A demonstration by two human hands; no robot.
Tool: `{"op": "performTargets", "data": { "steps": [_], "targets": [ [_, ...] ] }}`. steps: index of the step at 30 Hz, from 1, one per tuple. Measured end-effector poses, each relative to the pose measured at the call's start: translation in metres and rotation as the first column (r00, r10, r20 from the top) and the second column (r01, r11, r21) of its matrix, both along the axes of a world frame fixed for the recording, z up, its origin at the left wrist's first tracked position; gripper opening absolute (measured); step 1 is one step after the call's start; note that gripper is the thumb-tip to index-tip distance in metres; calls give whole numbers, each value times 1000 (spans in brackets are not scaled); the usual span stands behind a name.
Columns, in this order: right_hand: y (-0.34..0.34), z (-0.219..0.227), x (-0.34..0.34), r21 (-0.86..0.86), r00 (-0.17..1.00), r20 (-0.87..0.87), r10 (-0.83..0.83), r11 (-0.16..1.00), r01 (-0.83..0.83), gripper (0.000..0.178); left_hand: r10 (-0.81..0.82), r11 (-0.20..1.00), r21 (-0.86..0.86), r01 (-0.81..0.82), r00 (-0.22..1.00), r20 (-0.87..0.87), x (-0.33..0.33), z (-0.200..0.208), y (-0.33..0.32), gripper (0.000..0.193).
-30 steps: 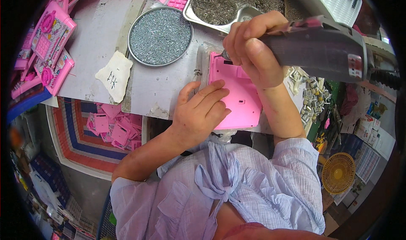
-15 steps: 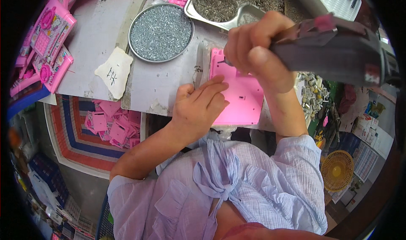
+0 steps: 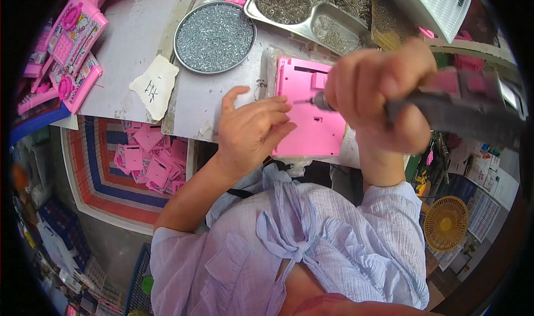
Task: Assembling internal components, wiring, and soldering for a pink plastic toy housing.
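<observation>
A pink plastic panel (image 3: 303, 135) lies flat on the table in front of me, with a slot along its far side. My left hand (image 3: 250, 121) rests over the panel's left edge. Its fingers are apart, and I see nothing held in them. My right hand (image 3: 378, 88), blurred by motion, grips a dark electric screwdriver (image 3: 461, 110). The screwdriver's thin bit points left above the panel, its tip close to my left fingertips. Whether the tip touches the panel I cannot tell.
Behind the panel are a round tray of silver screws (image 3: 214, 38) and a metal tray of small parts (image 3: 283, 1). A torn white card (image 3: 154, 88) lies left. Pink toy pieces (image 3: 72, 49) stack far left. More pink panels (image 3: 158, 168) fill a striped-lined bin (image 3: 100, 171).
My right hand and the screwdriver have moved right and toward me, away from the panel's far left corner. My left fingers have loosened, and the whole view has shifted slightly.
</observation>
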State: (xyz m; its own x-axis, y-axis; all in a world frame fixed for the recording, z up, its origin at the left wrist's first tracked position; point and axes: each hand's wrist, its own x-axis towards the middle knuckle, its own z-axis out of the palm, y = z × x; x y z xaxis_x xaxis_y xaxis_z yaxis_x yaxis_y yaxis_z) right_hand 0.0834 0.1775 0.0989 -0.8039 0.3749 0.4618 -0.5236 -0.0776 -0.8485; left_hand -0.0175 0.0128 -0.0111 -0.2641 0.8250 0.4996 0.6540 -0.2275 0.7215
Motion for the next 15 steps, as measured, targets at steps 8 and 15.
{"op": "performTargets", "data": {
  "steps": [8,15],
  "targets": [
    [-34,3,21,-55,998,47,-46,997,48,32,-8,1000,0,8,998,-56,4,15,-11,21],
    [-39,-3,26,-151,1000,12,2,989,0,29,-30,998,41,36,990,-141,1,13,-13,24]
  ]
}}
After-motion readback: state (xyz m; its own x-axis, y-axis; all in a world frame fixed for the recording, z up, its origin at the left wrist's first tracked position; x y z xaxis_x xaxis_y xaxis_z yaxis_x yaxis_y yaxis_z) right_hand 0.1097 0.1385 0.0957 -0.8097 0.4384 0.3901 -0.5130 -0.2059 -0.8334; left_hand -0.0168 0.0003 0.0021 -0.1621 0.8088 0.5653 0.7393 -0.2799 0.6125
